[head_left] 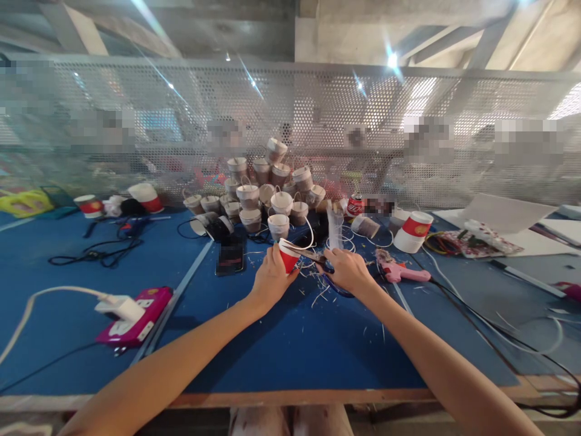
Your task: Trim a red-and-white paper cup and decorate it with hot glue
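Toward the left edge of the blue-topped desk (pixel 281 357) lies a magenta rectangular power strip (pixel 160 298). Right of it, a dark flat phone (pixel 230 257) rests in front of a heap of grey-white paper cups with looped handles (pixel 250 197), stacked toward the desk's back edge. The left hand (pixel 271 275) has its fingers wrapped around a small red-and-white paper cup (pixel 289 260), raised mid-desk, rim up and slightly tilted. The cup sits between the hands; the left grips it, and the right is apart, to its right. A thin white cord (pixel 312 233) arches above. Dark-handled metal scissors (pixel 309 255) run leftward from the right hand (pixel 348 271), closed around their handles, long axis pointing at the rim; whether the blades are parted, I cannot tell. Toward the right edge lies a pink plastic glue gun (pixel 402 272).
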`<state>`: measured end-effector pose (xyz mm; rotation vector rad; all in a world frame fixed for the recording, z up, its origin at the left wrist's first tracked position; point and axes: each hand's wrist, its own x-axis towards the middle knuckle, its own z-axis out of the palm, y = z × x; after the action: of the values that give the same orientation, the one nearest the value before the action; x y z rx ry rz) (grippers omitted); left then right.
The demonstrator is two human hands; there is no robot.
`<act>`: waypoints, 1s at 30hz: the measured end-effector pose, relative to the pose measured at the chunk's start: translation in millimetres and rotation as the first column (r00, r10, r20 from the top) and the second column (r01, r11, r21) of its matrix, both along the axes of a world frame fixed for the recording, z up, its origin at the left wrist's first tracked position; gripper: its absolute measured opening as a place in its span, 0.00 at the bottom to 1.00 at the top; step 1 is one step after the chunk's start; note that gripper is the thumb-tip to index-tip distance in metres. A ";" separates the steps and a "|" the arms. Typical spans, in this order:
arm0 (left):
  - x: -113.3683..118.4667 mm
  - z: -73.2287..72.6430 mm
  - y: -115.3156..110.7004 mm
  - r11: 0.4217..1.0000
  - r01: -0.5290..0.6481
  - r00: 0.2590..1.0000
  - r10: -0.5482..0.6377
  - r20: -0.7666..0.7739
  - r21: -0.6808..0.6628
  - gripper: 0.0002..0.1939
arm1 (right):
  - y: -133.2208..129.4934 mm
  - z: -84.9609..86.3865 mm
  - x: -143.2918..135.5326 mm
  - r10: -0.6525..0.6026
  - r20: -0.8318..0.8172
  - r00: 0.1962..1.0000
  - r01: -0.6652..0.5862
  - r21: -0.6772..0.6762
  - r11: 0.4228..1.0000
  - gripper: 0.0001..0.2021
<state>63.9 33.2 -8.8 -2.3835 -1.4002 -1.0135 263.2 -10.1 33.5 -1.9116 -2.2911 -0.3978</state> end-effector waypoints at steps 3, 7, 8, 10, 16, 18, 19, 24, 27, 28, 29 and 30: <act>0.4 -1.6 0.2 1.000 -0.001 1.000 0.002 -0.022 0.030 0.36 | 0.1 0.1 0.7 0.001 -0.011 1.000 -0.001 0.001 1.000 0.19; 0.9 -3.0 0.2 0.998 -0.028 0.999 0.030 -0.036 0.050 0.37 | 1.1 -0.8 2.7 0.000 -0.024 1.000 0.000 0.005 1.000 0.18; 1.1 -3.0 -0.1 0.998 -0.033 0.999 0.035 -0.035 0.048 0.37 | 1.2 -1.1 2.8 -0.001 -0.025 1.000 0.001 0.005 1.000 0.18; 1.2 -2.4 -0.9 0.999 -0.030 0.999 0.031 -0.028 0.035 0.37 | 1.3 -1.3 2.4 -0.005 -0.028 1.000 0.005 0.000 1.000 0.18; -1.9 6.1 -0.5 0.994 0.095 0.983 -0.086 0.162 -0.051 0.37 | 1.6 0.7 3.9 -0.022 -0.043 0.999 0.022 0.000 1.000 0.18; -4.6 11.3 3.2 0.984 0.140 0.952 -0.102 0.288 -0.113 0.38 | 2.2 0.8 5.4 -0.015 -0.053 0.998 0.015 0.006 1.000 0.17; -6.0 13.9 5.5 0.974 0.156 0.934 -0.091 0.346 -0.164 0.38 | 2.5 0.5 5.9 -0.009 -0.056 0.998 0.010 0.006 1.000 0.17; -8.4 22.1 10.9 0.856 0.216 0.919 -0.016 0.393 -0.469 0.25 | 3.3 -3.1 5.4 0.014 -0.040 0.999 -0.014 0.010 1.000 0.17; -5.3 21.9 6.5 0.864 0.200 0.916 0.003 0.401 -0.463 0.24 | 2.3 -3.5 3.7 0.009 -0.023 1.000 -0.008 0.024 1.000 0.18; -4.1 21.4 4.8 0.868 0.194 0.918 0.004 0.397 -0.458 0.24 | 1.8 -3.2 3.2 0.008 -0.019 1.000 -0.007 0.028 1.000 0.18; -3.2 20.8 3.3 0.870 0.186 0.922 0.006 0.388 -0.456 0.25 | 1.4 -2.7 2.8 0.008 -0.018 1.000 -0.008 0.029 1.000 0.18; -2.6 20.4 2.3 0.874 0.174 0.926 0.012 0.377 -0.454 0.25 | 1.0 -2.1 2.5 0.010 -0.018 1.000 -0.010 0.027 1.000 0.18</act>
<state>61.3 35.5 11.6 -2.7164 -1.8887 -1.3242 265.7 -9.1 31.4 -1.8826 -2.2715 -0.4066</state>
